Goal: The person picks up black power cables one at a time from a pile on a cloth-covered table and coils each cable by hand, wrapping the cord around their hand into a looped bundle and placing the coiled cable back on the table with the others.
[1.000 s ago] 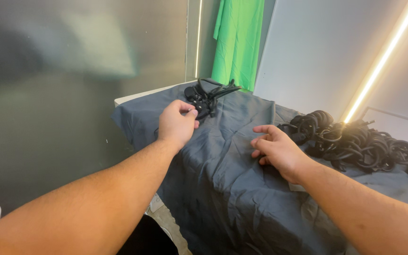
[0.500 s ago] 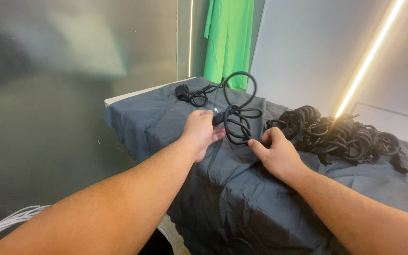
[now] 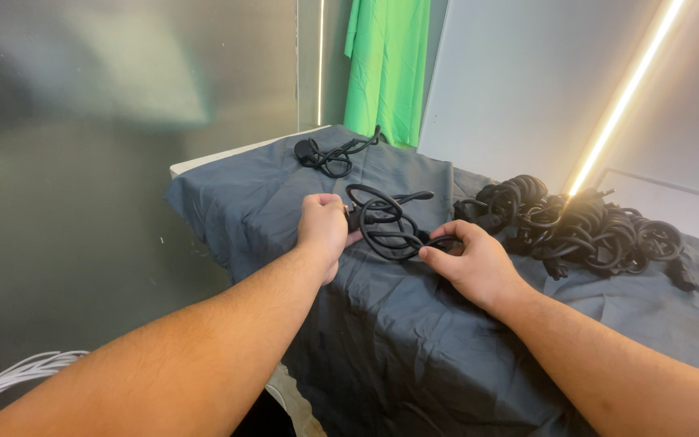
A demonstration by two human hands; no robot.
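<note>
Black power cord point(image 3: 386, 222) lies in loose loops mid-table on grey cloth point(image 3: 414, 324); left hand point(image 3: 323, 229) grips one end closed, right hand point(image 3: 467, 263) pinches the other. Judged mid-coiling; next calls for gathering loops evenly.

A bright light strip point(image 3: 626, 93) glares at two o'clock; the room is evenly lit, and the wall point(image 3: 123, 121) at ten o'clock is hazy.
</note>
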